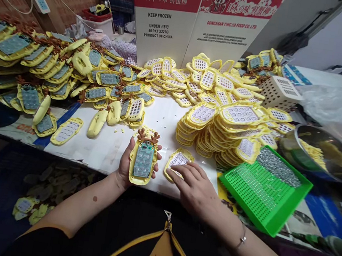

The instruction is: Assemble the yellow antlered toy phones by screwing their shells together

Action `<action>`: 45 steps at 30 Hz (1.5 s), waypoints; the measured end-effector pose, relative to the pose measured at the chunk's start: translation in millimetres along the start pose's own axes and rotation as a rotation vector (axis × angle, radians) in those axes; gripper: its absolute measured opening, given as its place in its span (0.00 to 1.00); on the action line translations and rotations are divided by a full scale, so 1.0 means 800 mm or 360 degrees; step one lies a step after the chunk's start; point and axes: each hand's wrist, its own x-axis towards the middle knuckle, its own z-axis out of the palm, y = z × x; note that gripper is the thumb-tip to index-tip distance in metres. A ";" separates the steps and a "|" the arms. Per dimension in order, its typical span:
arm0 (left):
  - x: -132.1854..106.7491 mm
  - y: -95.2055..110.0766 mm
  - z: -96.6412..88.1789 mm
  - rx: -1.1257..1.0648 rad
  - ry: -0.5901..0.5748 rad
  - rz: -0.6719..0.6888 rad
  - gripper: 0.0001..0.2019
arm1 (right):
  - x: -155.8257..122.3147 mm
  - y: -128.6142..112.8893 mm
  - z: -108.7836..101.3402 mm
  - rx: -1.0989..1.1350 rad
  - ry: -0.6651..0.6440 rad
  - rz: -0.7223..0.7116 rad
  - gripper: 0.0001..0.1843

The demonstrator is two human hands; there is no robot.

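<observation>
My left hand point(128, 162) is closed round a yellow toy shell with brown antlers point(143, 158), held face up near the table's front edge; a grey-green keypad sheet shows inside it. My right hand point(196, 186) lies just to its right with fingers spread, the fingertips resting on a yellow front cover with a white key grid point(178, 159) that lies flat on the white table point(104, 148).
A heap of assembled antlered shells point(40, 63) fills the left. Stacks of yellow covers point(229, 119) rise at centre right. A green perforated tray point(264, 192) sits at right, a metal bowl point(326, 154) beyond it. White cartons point(201, 22) stand behind. More parts lie on the floor point(32, 206).
</observation>
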 end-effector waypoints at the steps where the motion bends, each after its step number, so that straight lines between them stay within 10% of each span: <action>1: 0.000 -0.003 0.000 -0.0005 -0.0001 -0.0027 0.36 | 0.011 -0.004 -0.001 0.0058 0.0072 0.0020 0.25; 8: -0.004 -0.018 0.004 -0.0198 0.0110 0.0007 0.26 | 0.066 -0.029 0.013 0.0199 0.0188 0.0053 0.26; 22: -0.008 -0.014 -0.002 0.0048 -0.0083 -0.0045 0.33 | 0.051 -0.030 0.022 0.0696 0.0503 0.0355 0.41; 34: 0.030 -0.008 0.031 -0.0087 0.0451 0.0266 0.24 | -0.021 -0.009 0.023 0.2248 0.0812 0.2682 0.26; 45: 0.030 -0.013 0.037 -0.0151 0.0595 0.0146 0.31 | 0.003 -0.004 0.043 0.2741 0.0721 0.2224 0.25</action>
